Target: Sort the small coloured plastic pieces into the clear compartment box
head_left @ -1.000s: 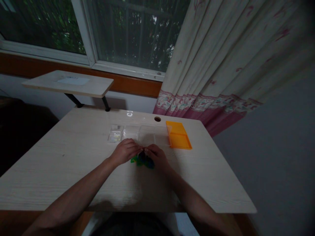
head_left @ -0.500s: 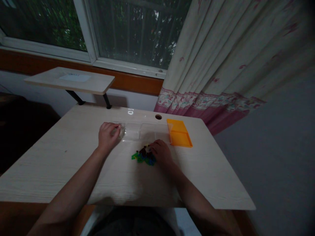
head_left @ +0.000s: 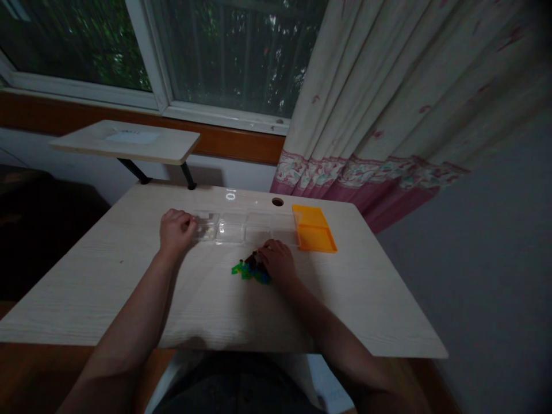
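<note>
My left hand (head_left: 176, 234) is at the left end of a row of clear plastic boxes (head_left: 232, 228), fingers curled and thumb close to the forefinger. Whatever lies between those fingertips is too small or hidden. A few small pale bits sit in the leftmost clear compartment beside it. My right hand (head_left: 279, 263) reaches over the right side of a heap of small plastic pieces (head_left: 250, 270), green, blue and dark brown. Its fingers are bent down and pressed together at the heap, and the fingertips are partly hidden.
An orange tray (head_left: 317, 237) with two sections lies at the right end of the clear boxes. Behind them the pale wooden table (head_left: 357, 305) has a round cable hole (head_left: 278, 202). A raised shelf (head_left: 129, 144) on black legs stands at the back left, below the window.
My left hand has moved left, off the leftmost clear compartment to its outer edge. My right hand stays at the heap, with its fingers shifted slightly. The view has tilted a little.
</note>
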`<state>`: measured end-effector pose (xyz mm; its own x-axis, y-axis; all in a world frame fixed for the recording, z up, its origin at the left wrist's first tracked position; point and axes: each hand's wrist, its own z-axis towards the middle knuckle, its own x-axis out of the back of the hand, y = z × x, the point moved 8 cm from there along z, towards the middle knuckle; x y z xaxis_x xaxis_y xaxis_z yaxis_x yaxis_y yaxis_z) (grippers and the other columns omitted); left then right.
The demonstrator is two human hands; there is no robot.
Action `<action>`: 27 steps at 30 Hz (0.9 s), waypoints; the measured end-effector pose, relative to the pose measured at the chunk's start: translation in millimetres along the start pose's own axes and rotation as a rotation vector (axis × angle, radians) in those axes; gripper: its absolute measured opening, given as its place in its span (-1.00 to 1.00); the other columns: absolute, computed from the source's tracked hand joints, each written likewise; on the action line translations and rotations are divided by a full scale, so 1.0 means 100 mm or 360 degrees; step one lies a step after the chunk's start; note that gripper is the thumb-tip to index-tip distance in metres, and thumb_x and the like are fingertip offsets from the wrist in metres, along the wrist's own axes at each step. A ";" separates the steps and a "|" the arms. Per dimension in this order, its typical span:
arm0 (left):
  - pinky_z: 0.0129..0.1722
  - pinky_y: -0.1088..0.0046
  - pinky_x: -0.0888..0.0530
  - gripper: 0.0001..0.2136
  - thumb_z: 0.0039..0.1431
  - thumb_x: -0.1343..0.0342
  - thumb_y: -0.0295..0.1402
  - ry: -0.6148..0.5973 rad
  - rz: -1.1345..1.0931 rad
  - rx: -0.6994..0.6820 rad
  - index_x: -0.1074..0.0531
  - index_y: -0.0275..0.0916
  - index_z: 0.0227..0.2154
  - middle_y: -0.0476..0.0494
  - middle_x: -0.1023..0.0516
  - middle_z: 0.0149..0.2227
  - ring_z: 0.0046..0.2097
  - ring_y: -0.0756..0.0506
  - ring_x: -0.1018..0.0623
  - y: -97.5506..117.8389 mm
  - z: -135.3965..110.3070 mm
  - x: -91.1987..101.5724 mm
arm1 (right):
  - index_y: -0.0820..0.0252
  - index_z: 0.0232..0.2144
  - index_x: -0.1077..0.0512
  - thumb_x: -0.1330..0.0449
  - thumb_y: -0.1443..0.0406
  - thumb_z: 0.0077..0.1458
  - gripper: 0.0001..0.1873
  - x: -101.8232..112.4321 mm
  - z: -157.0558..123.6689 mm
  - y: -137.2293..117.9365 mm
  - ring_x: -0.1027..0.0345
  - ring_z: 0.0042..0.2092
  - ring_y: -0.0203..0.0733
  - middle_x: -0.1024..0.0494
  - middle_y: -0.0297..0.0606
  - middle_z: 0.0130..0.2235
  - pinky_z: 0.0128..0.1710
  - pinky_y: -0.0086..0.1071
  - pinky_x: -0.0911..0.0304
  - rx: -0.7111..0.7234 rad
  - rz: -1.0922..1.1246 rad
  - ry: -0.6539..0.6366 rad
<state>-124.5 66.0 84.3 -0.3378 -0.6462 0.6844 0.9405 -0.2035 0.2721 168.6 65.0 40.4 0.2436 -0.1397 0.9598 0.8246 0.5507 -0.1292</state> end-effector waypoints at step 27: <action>-0.09 0.28 -0.34 -0.81 0.26 -0.08 -0.22 -0.0353 -0.0493 -0.0458 -0.48 -0.22 -0.24 -0.13 -0.52 -0.28 -0.18 -0.11 -0.45 0.95 -0.14 -0.29 | 0.18 -0.32 -0.56 -0.17 0.26 0.17 -0.83 -0.01 -0.01 0.31 -0.37 -0.27 -0.25 -0.48 -0.24 -0.30 -0.26 -0.40 -0.28 -0.0272 0.1197 0.0243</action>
<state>-24.6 54.6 80.9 -0.5740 -0.3569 0.7370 0.7559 -0.5771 0.3092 194.5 81.4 35.1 0.8249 0.1021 0.5560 0.4743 0.4100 -0.7790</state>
